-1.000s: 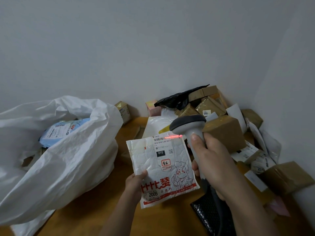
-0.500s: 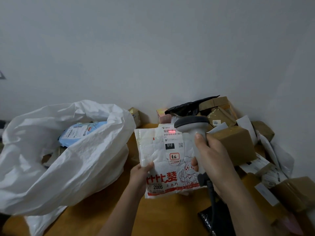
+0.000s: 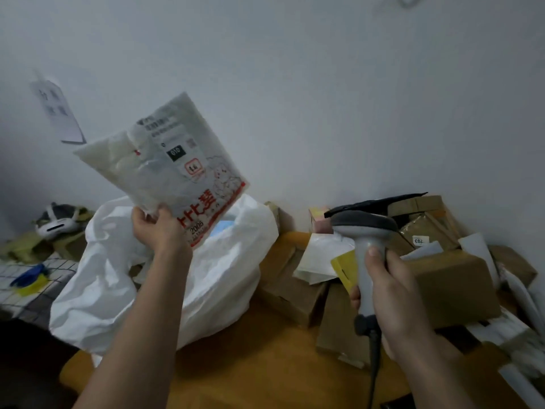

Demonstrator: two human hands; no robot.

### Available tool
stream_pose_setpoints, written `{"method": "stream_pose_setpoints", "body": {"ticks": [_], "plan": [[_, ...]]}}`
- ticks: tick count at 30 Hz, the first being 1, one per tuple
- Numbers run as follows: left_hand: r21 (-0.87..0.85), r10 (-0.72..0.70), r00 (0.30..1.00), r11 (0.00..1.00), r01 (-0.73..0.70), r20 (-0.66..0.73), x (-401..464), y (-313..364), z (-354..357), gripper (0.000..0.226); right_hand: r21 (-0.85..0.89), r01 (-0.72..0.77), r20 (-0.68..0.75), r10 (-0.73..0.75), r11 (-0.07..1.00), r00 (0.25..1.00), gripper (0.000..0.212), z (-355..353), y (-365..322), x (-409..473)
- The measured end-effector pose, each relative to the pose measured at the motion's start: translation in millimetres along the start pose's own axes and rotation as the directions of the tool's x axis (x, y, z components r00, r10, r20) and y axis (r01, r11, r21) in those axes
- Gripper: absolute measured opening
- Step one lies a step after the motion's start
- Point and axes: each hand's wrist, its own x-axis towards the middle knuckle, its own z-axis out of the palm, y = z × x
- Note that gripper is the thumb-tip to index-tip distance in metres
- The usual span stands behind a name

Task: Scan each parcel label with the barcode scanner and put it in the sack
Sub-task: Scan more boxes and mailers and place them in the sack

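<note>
Left hand (image 3: 157, 228) pinched white padded mailer (image 3: 165, 169) by its lower corner, raised above open white sack (image 3: 118, 278) at tabletop's left edge | release squarely over the mouth | right hand (image 3: 389, 293) gripped barcode scanner (image 3: 364, 231) before parcel pile.

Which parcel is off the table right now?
The white padded mailer with red print, which the left hand holds by its lower corner above the white sack. The brown boxes and other parcels lie piled on the table.

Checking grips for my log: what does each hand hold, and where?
Left hand pinches the white parcel by its bottom corner; right hand grips the barcode scanner by its handle.
</note>
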Motion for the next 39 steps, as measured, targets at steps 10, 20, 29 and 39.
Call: {"method": "stream_pose_setpoints", "body": {"ticks": [10, 20, 29, 39], "plan": [[0.684, -0.321, 0.944, 0.672, 0.283, -0.075, 55, -63, -63, 0.089, -0.093, -0.016, 0.127, 0.027, 0.996, 0.992, 0.031, 44, 13, 3], [0.777, -0.225, 0.88, 0.59, -0.217, 0.417, -10, -79, -53, 0.027, -0.081, -0.072, 0.115, 0.081, 0.994, 0.99, 0.028, 34, 28, 19], [0.712, -0.436, 0.569, 0.51, -0.483, 0.698, -101, -138, 9, 0.022, -0.05, -0.116, 0.06, 0.119, 0.992, 0.991, 0.029, -32, 37, 63], [0.715, -0.774, 0.354, 0.175, -0.677, 0.524, -174, -260, 12, 0.056, -0.04, -0.223, -0.023, 0.222, 0.974, 0.975, 0.027, -74, 88, 119]]}}
